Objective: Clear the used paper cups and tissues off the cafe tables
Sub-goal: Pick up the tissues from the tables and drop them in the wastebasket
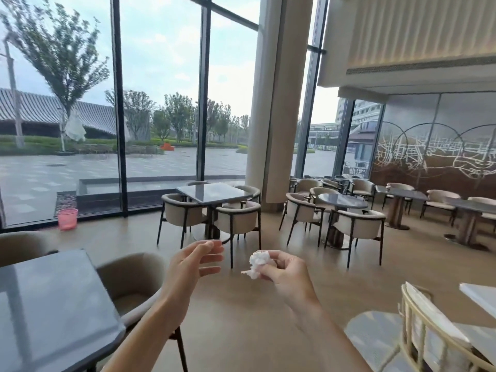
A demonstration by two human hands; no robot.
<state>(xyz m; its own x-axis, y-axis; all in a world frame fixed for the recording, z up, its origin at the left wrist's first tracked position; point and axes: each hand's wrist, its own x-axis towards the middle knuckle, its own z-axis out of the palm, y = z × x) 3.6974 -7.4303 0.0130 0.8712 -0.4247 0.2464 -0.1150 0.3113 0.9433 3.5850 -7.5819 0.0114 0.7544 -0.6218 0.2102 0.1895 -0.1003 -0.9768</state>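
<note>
Here the right hand [284, 272] pinches a crumpled white tissue [257, 263] between thumb and curled fingers, held up in the air over the wooden floor [241, 318]. The wad sits at the fingertips, on the side toward the left hand [193, 261], with a small torn tail hanging down and leftward. The left hand is relaxed and holds nothing, just apart from the tissue. A pink basket [67, 218] stands on the floor by the window; its contents cannot be made out. A dark tabletop [48, 304] lies at the near left.
</note>
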